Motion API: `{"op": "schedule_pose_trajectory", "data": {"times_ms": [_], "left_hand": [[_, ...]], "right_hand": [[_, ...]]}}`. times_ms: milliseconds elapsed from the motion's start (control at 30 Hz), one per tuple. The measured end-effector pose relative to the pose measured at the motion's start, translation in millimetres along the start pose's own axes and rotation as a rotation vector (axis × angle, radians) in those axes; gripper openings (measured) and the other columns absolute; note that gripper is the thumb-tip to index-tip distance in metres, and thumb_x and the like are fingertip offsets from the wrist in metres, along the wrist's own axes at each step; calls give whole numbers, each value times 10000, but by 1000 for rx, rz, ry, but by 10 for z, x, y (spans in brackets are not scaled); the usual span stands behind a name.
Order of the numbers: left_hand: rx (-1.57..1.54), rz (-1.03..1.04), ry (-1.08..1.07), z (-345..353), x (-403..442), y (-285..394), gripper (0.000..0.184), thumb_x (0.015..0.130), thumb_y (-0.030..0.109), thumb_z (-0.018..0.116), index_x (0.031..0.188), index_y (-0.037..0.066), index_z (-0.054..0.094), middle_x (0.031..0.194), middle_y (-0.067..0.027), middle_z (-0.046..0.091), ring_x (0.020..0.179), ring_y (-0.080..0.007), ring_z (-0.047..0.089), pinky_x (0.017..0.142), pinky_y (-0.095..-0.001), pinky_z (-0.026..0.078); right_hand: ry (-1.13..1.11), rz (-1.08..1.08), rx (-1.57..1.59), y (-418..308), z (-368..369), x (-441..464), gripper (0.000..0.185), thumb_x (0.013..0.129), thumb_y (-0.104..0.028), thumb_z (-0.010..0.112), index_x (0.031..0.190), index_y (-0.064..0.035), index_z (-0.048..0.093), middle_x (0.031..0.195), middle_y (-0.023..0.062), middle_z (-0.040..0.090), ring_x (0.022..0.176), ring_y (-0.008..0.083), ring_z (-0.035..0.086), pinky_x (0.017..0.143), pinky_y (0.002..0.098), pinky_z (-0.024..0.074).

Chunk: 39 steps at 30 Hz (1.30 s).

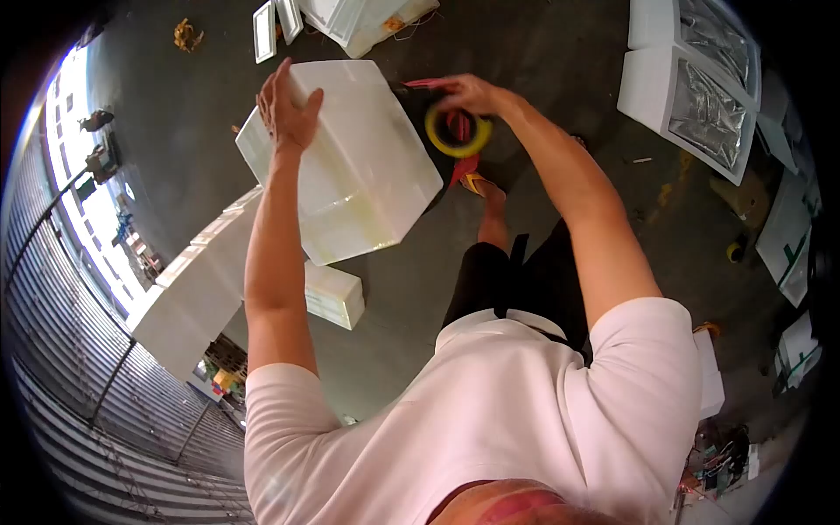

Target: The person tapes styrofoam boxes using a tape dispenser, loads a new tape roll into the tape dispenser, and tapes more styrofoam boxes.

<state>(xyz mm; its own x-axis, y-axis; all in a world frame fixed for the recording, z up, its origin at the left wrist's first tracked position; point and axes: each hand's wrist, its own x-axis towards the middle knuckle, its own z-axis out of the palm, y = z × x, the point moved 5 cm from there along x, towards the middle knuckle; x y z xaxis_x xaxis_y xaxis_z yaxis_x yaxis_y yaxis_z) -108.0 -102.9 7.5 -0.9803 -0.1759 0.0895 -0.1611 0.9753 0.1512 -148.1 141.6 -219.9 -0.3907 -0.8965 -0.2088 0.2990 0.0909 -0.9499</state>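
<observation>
A large white foam box [359, 157] with strips of yellowish clear tape stands tilted in front of me. My left hand [290, 114] lies against its upper left side, fingers spread. Right of the box, my right hand [468, 94] is closed round the red handle of a tape dispenser, partly blurred by motion. A yellow roll of tape [458, 150] hangs just below that hand, close to the box's right edge but apart from it.
Foam boxes with silvery lining [709, 109] stand at the upper right. White lids [265, 33] lie at the top. A smaller taped box [332, 296] and a row of white boxes [197, 297] are at the lower left. My sandalled foot [473, 183] is below the tape.
</observation>
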Motion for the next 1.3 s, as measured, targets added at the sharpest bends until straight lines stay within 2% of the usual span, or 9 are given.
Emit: {"op": "schedule_pose_trajectory", "data": {"times_ms": [200, 500, 567, 633, 767, 900, 967, 1067, 1300], "left_hand": [[3, -365, 86, -60, -188, -763, 766, 733, 415, 694, 1417, 189, 433, 1367, -139, 486, 1312, -324, 379, 1119, -439, 239], [71, -777, 182, -252, -598, -1309, 784, 766, 447, 625, 1454, 150, 395, 1422, -193, 459, 1357, -338, 369, 1133, -404, 253], [91, -1025, 155, -301, -780, -1395, 776, 790, 474, 592, 1464, 152, 384, 1413, -191, 470, 1361, -336, 367, 1134, -403, 250], [97, -1113, 153, -362, -881, -1395, 773, 799, 492, 576, 1466, 154, 381, 1411, -193, 472, 1354, -339, 376, 1131, -408, 256], [135, -1174, 203, -328, -993, -1481, 751, 828, 525, 538, 1468, 166, 382, 1395, -190, 481, 1338, -344, 391, 1124, -435, 263], [180, -830, 323, -246, -1025, -1636, 735, 830, 491, 592, 1422, 90, 424, 1371, -161, 485, 1357, -326, 349, 1143, -480, 223], [250, 24, 31, 124, -938, -884, 769, 764, 428, 696, 1376, 43, 435, 1364, -166, 481, 1348, -340, 353, 1154, -490, 216], [-93, 147, -123, -327, -1017, 738, 848, 662, 364, 791, 1351, 41, 415, 1368, -161, 460, 1344, -354, 351, 1164, -507, 202], [-160, 261, -220, -350, -1177, 979, 874, 621, 306, 806, 1346, 52, 392, 1333, -166, 461, 1312, -353, 382, 1156, -531, 207]], "right_hand": [[-195, 174, -133, 344, 583, -1384, 587, 767, -183, 722, 1322, -71, 565, 1310, 139, 585, 1193, 247, 553, 992, 367, 448], [-448, 193, -551, 2, 972, -1063, 603, 710, -209, 733, 1288, -107, 595, 1275, 138, 610, 1163, 302, 582, 983, 387, 460], [-197, 47, -349, 110, 757, -950, 572, 754, -203, 744, 1287, -74, 580, 1226, 144, 631, 1138, 274, 593, 977, 374, 458], [789, 72, 496, 269, 364, -931, 539, 818, -197, 729, 1294, -24, 543, 1186, 142, 625, 1119, 229, 580, 975, 334, 440], [1219, -73, 461, 164, 530, -366, 506, 866, -156, 698, 1301, 14, 502, 1209, 116, 587, 1115, 188, 554, 954, 301, 429], [934, -25, 258, 205, 899, -839, 488, 864, -132, 693, 1295, 11, 517, 1188, 115, 605, 1089, 190, 577, 951, 295, 442], [720, -11, 147, 119, 773, -850, 483, 859, -117, 694, 1292, 13, 524, 1178, 113, 613, 1071, 188, 591, 943, 290, 452], [590, 37, 644, -376, 339, -885, 406, 839, -78, 677, 1225, 11, 587, 1120, 113, 656, 1001, 148, 632, 866, 282, 517], [-485, 162, -321, -1548, 254, 185, 493, 751, -222, 750, 1200, -41, 654, 1094, 76, 684, 941, 136, 627, 848, 262, 498]]}}
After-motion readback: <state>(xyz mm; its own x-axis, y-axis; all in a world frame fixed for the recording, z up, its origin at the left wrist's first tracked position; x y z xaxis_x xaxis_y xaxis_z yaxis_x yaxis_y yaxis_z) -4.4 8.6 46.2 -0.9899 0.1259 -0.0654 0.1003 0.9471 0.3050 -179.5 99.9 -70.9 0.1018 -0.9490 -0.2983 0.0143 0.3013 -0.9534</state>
